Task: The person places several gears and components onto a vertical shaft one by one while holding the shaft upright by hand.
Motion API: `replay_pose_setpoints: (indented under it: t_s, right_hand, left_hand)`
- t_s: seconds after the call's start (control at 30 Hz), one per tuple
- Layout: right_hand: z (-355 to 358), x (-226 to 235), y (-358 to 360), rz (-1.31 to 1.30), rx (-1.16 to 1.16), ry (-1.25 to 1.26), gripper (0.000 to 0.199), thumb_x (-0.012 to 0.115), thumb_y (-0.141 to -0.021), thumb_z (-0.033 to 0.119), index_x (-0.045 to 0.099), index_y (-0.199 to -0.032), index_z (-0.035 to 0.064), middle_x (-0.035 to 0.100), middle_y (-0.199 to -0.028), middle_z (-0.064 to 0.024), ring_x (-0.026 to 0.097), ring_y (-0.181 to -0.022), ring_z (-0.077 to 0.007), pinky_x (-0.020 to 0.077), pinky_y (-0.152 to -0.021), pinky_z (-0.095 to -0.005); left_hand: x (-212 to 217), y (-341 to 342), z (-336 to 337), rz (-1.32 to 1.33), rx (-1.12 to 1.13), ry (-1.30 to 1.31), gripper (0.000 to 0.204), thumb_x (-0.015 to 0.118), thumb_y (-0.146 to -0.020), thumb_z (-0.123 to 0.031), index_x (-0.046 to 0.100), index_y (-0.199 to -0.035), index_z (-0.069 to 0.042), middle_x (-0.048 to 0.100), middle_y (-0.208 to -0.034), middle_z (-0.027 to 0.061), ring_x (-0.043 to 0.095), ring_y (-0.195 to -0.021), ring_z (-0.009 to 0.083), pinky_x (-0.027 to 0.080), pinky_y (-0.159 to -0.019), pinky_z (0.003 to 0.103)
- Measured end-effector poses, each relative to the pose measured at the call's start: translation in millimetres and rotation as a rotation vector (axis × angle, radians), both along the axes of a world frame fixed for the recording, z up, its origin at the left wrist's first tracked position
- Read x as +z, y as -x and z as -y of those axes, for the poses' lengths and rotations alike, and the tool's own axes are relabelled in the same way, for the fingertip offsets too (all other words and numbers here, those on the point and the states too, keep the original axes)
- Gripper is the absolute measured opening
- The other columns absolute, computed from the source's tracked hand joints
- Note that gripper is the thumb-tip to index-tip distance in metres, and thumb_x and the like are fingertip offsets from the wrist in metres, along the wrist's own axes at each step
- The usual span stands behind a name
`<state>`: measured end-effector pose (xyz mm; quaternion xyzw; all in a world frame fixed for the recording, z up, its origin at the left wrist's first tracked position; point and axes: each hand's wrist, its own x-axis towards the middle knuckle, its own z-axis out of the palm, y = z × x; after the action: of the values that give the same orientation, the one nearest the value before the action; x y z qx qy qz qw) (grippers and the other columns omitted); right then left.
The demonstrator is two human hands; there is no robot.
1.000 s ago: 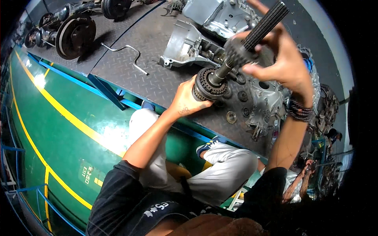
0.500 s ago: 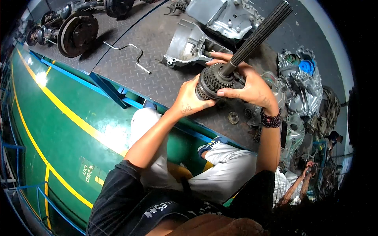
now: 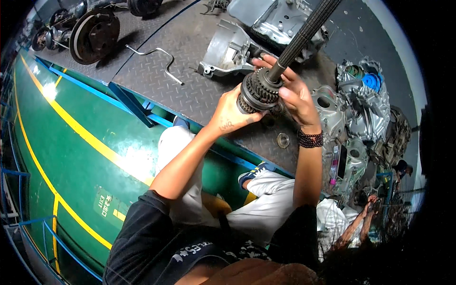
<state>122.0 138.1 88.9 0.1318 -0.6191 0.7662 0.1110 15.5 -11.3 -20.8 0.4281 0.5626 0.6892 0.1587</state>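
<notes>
A splined transmission shaft [image 3: 308, 34] with a stack of gears [image 3: 262, 89] at its lower end is tilted up toward the far right. My left hand [image 3: 229, 113] is closed round the left and lower side of the gear stack, its thumb along the near edge. Cupped round the far and right side is my right hand [image 3: 300, 99], thumb at the gear rim and fingers bent behind the shaft. The gears hide part of its fingers, so its full contact does not show. A dark bead bracelet [image 3: 310, 138] circles the right wrist.
An open grey metal housing [image 3: 228, 50] lies beyond the hands, near a larger casing [image 3: 280, 23]. A bent metal rod [image 3: 164, 56] and a small gear ring [image 3: 283, 140] rest on the steel bench [image 3: 142, 78]. Another person's hands [image 3: 369, 205] show at lower right.
My right hand has shifted left round the gears, and its thumb has moved from their near side up to the right rim. The left hand keeps its grip.
</notes>
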Motion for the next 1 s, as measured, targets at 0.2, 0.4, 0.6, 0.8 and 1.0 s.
replay_pose_setpoints:
  t_s: [0.2,0.4,0.6,0.8,1.0]
  right_hand:
    - [0.6,-23.0,-6.7,-0.087,-0.383,-0.34,0.072,0.086,-0.086,0.006,0.048,-0.147,-0.0013,0.059,-0.147,-0.0184,0.056,-0.136,-0.0257,0.0416,-0.118,-0.0396]
    - [7.7,-10.3,-11.5,-0.043,-0.378,-0.292,0.067,0.083,-0.089,0.005,0.048,-0.146,-0.0011,0.06,-0.145,-0.0179,0.057,-0.135,-0.0247,0.0423,-0.118,-0.04]
    - [10.8,-3.3,-13.5,-0.068,-0.346,-0.36,0.06,0.074,-0.097,0.01,0.046,-0.149,-0.001,0.06,-0.146,-0.0184,0.057,-0.135,-0.0254,0.0412,-0.119,-0.0411]
    - [7.6,0.2,-15.8,-0.059,-0.36,-0.477,0.058,0.074,-0.096,0.013,0.048,-0.146,0.0006,0.06,-0.147,-0.0166,0.055,-0.137,-0.0239,0.0388,-0.119,-0.0403]
    - [8.0,0.4,-14.0,-0.06,-0.441,-0.652,0.049,0.075,-0.093,0.014,0.053,-0.136,0.0036,0.06,-0.148,-0.0141,0.054,-0.138,-0.0237,0.0377,-0.12,-0.0401]
  left_hand:
    - [-0.1,-0.4,-1.8,0.045,-0.01,0.054,0.082,0.089,-0.066,-0.029,0.059,-0.138,-0.003,0.074,-0.121,0.0169,0.072,-0.115,0.029,0.054,-0.101,0.04]
    - [-2.0,0.7,-1.5,0.036,-0.02,0.034,0.082,0.089,-0.066,-0.027,0.06,-0.138,-0.002,0.074,-0.122,0.0161,0.072,-0.114,0.0252,0.054,-0.101,0.039]
    - [2.1,-2.4,-0.6,0.049,-0.02,0.022,0.065,0.088,-0.07,-0.021,0.065,-0.126,0.001,0.074,-0.114,0.0102,0.07,-0.107,0.0183,0.054,-0.099,0.036]
    - [-1.6,-0.1,0.9,0.012,-0.003,0.008,0.065,0.088,-0.07,-0.021,0.065,-0.126,0.001,0.075,-0.115,0.0105,0.07,-0.107,0.0187,0.054,-0.099,0.036]
    - [3.4,-1.9,1.0,0.018,-0.024,0.045,0.066,0.087,-0.069,-0.022,0.065,-0.127,0.001,0.075,-0.115,0.0107,0.07,-0.108,0.0191,0.054,-0.099,0.037]
